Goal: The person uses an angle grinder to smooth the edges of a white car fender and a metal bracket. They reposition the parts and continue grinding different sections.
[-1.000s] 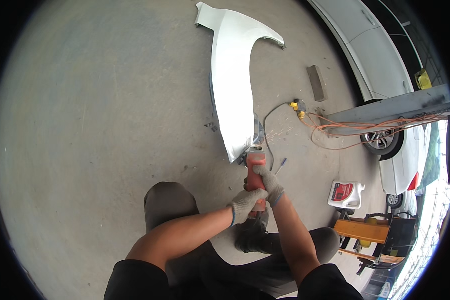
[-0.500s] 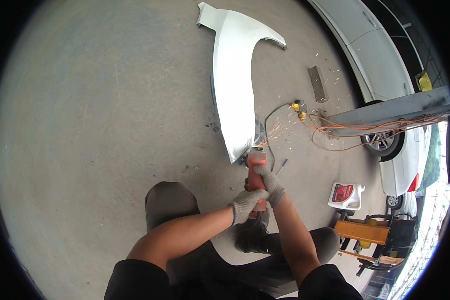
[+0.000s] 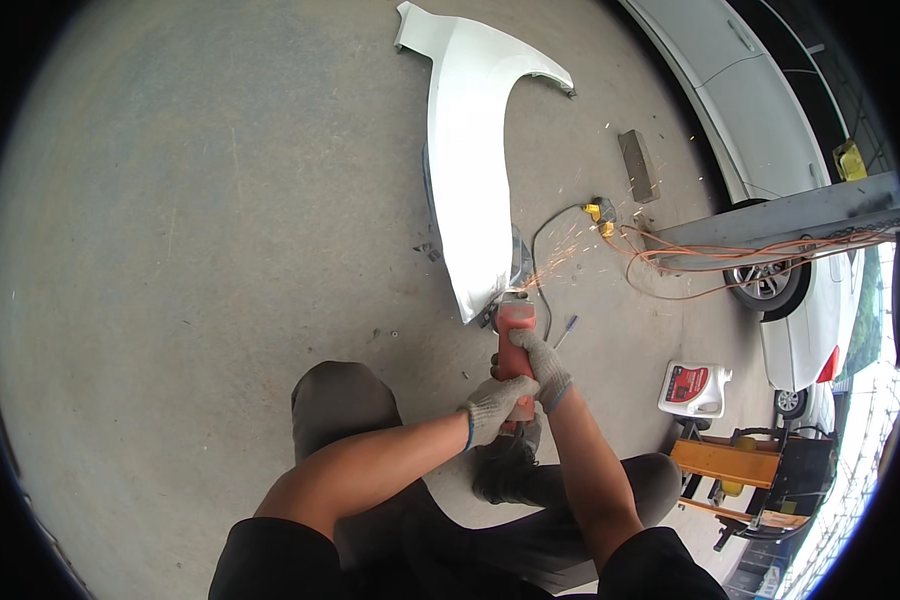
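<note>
Your left hand (image 3: 493,405), in a grey knit glove, is wrapped tight around the rear of the red angle grinder (image 3: 515,340), and your right hand (image 3: 540,365), gloved the same way, is closed over the body just ahead of it, so both hands grip the one tool with your bare forearms meeting in front of you. The grinder points away from you, and its head touches the near, pointed end of the white car fender panel (image 3: 470,170), which lies on the concrete floor (image 3: 190,250) and stretches away from you toward the top of the view. Orange sparks (image 3: 570,250) fan out to the right from where the tool meets the panel. You are crouched, with your knees in dark trousers either side of your arms and one black shoe (image 3: 505,470) planted just under your hands. A small blue-handled tool (image 3: 565,330) lies on the floor just to the right of the grinder. Farther right, a dark cord and an orange cable (image 3: 710,250) loop across the floor near a yellow plug (image 3: 600,212), with a flat block (image 3: 638,165) beyond. A white jug with a red label (image 3: 695,388) stands well to your right, near an orange cart (image 3: 730,465), and white cars (image 3: 740,90) are parked along the right edge.
</note>
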`<state>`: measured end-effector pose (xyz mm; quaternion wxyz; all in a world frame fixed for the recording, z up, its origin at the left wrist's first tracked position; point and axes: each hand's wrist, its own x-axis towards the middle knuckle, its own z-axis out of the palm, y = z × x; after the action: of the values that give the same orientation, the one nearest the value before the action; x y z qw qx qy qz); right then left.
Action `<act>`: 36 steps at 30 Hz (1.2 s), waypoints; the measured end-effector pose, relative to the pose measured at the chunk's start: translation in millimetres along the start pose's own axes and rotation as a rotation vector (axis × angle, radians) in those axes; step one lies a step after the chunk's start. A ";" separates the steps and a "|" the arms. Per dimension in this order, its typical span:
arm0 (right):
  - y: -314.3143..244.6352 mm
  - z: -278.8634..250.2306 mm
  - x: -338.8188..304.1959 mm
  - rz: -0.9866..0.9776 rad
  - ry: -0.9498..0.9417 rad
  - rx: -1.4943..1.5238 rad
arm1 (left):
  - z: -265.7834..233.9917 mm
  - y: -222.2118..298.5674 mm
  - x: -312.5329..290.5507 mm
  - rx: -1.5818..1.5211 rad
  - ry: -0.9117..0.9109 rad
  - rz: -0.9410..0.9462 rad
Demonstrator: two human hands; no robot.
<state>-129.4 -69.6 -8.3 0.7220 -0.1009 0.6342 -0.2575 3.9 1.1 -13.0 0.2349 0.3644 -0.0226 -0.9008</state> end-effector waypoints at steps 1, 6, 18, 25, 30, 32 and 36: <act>-0.2 -0.3 0.3 0.000 -0.006 -0.005 | -0.2 -0.5 0.8 0.004 0.007 0.002; -0.7 -2.0 1.9 -0.011 -0.016 -0.034 | 2.6 1.0 -4.3 -0.016 -0.018 0.020; -4.5 3.3 -5.9 -0.022 -0.003 -0.045 | 3.5 2.8 -3.6 -0.025 -0.060 0.003; -9.6 9.4 -7.5 -0.033 0.046 -0.084 | 3.1 9.3 -9.1 -0.038 -0.081 0.002; -11.3 0.6 -8.5 -0.030 0.073 -0.092 | 12.0 8.8 -11.9 -0.063 -0.101 -0.003; -11.8 0.0 -12.1 -0.048 0.082 -0.086 | 13.8 6.0 -9.1 -0.053 -0.097 -0.004; -15.9 -7.4 -25.5 -0.078 0.073 -0.065 | 23.3 5.7 -12.0 0.011 -0.109 -0.006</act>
<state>-142.1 -68.9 19.9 0.6843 -0.1396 0.6637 -0.2679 -1.9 -1.7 13.1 0.2286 0.3162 -0.0393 -0.9199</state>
